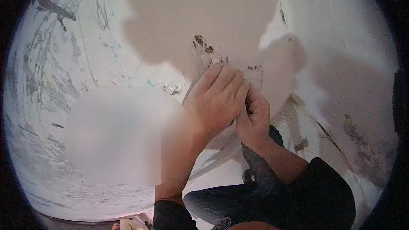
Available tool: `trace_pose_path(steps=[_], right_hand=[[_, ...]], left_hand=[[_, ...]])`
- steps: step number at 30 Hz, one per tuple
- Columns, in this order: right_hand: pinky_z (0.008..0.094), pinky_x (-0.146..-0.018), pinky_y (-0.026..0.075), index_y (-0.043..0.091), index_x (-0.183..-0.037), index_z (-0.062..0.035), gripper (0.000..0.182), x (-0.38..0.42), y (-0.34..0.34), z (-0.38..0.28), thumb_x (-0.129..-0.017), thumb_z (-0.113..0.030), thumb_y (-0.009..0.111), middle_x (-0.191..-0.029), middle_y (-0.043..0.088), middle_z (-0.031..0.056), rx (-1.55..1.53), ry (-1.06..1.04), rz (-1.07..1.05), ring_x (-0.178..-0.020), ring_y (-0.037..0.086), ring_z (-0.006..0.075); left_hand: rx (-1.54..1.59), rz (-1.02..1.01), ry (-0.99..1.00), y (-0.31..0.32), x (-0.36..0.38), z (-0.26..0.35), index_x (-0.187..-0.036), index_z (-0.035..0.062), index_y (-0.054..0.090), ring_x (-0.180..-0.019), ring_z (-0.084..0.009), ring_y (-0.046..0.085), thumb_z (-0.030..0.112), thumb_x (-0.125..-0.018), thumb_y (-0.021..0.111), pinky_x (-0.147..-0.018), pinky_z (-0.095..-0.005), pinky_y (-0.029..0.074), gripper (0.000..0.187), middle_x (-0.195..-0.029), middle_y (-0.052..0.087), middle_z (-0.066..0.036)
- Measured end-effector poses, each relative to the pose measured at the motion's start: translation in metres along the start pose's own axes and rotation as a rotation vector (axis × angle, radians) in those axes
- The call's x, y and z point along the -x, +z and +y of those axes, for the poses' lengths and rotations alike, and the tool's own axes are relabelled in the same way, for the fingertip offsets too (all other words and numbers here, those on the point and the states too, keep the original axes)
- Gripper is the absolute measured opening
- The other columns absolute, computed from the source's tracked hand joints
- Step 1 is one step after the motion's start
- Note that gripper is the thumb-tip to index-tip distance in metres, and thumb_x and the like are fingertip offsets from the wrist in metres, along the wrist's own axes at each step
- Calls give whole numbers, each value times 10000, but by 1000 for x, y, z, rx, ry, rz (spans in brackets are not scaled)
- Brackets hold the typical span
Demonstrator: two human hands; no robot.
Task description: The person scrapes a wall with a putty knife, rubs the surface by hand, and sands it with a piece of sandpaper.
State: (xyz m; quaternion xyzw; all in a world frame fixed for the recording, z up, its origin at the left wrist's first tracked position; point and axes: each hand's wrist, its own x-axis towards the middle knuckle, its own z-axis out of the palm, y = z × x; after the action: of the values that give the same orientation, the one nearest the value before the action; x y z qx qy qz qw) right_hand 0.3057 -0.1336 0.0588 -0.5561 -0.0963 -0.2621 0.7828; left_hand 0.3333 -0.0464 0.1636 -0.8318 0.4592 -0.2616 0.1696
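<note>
My left hand (217,98) is closed, its fingers pressed together, with the back of the hand towards me. It lies against the pale wall surface (170,72), just below a patch of broken plaster (207,49) with dark holes. A thin dark edge shows beside this hand, but I cannot make out what it belongs to. My right hand (254,117) is curled close against the left one, thumb bent. Whatever is between its fingers is hidden. Flaking white bits (172,87) stand out to the left of the hands.
Dark scuffs (55,7) and streaks mark the surface at the left. A crack (283,12) runs down at the upper right. My dark-trousered leg (264,166) is below my hands. A blurred round area covers the lower left.
</note>
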Motion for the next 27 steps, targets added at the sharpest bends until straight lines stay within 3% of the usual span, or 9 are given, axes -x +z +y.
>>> trace_pose_path(steps=[7,10,12,18,27], right_hand=[[315,-580,489,533,-1014,34,111,0,-4,-16,-958,-58,506,-750,610,142,92,1,-42,-658,589,135],[337,-586,492,537,-1018,30,111,2,-4,-8,-950,-53,505,-770,619,180,149,-14,-78,-635,625,207],[359,-596,495,534,-1007,32,114,0,-2,-4,-946,-61,509,-774,619,190,167,-111,-36,-626,636,271],[373,-580,483,536,-941,12,98,0,-10,-16,-947,-86,545,-735,608,186,196,26,-96,-599,626,269],[360,-540,450,563,-903,-10,163,9,-16,-21,-947,-162,600,-670,586,154,235,159,-202,-537,567,243]], left_hand=[[79,39,-73,-1,7,4,-1013,91,622,-1140,-233,553,159,-630,706,-1007,-432,410,398,-1078,624,-37],[138,32,-130,-4,15,6,-1058,87,621,-1229,-245,519,123,-618,718,-1046,-447,397,453,-1162,604,-54],[241,22,-154,-6,18,5,-1167,94,605,-1332,-258,449,102,-631,716,-1079,-465,386,547,-1314,551,-75],[248,-47,-212,-20,27,7,-1360,139,518,-1394,-260,380,106,-686,714,-1087,-450,402,703,-1501,414,-64],[72,25,-279,-23,43,14,-1329,126,565,-1320,-212,483,154,-794,628,-1061,-408,424,540,-1431,515,-38]])
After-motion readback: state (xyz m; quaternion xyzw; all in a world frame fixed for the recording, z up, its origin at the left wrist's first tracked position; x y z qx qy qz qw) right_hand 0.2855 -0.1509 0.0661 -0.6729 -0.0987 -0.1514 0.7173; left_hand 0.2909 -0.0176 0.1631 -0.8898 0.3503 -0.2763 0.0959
